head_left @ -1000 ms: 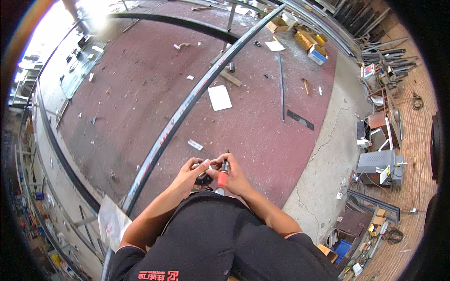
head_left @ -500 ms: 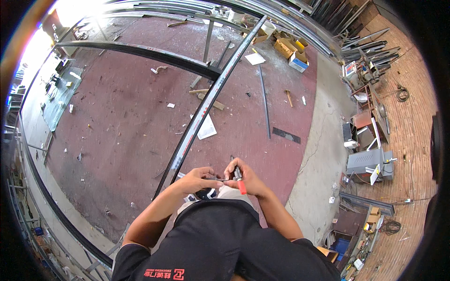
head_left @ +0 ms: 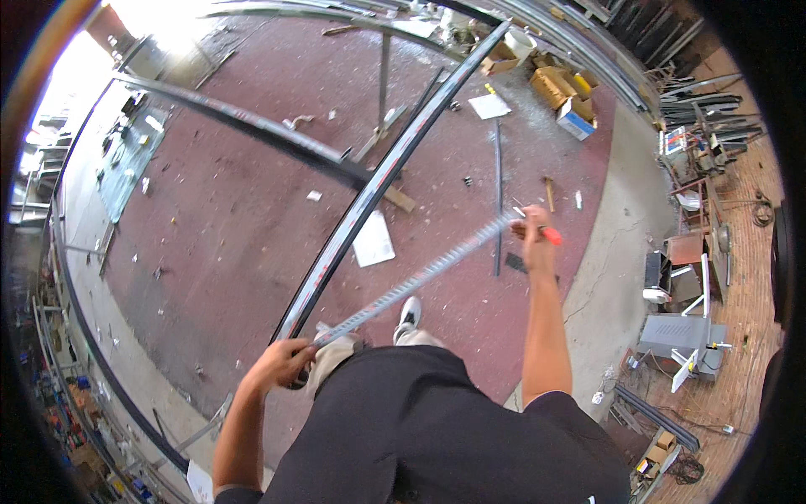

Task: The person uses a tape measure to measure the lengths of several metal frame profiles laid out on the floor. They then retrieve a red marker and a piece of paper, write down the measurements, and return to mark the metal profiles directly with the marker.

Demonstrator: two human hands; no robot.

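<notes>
Now | hands: tape measure (head_left: 420, 275) stretched; red floor (head_left: 210, 227) littered w/ scraps

Two bare hands, the left hand (head_left: 281, 363) and right hand (head_left: 532, 233), hold one extended tape measure (head_left: 420, 277), while the red floor (head_left: 210, 227) carries one white sheet (head_left: 372, 238), one hammer (head_left: 549, 193) and three cardboard boxes (head_left: 564, 88).

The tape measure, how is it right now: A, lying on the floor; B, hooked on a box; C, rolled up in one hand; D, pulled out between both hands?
D: the tape measure stretches taut from the left hand up to the raised right hand.
</notes>
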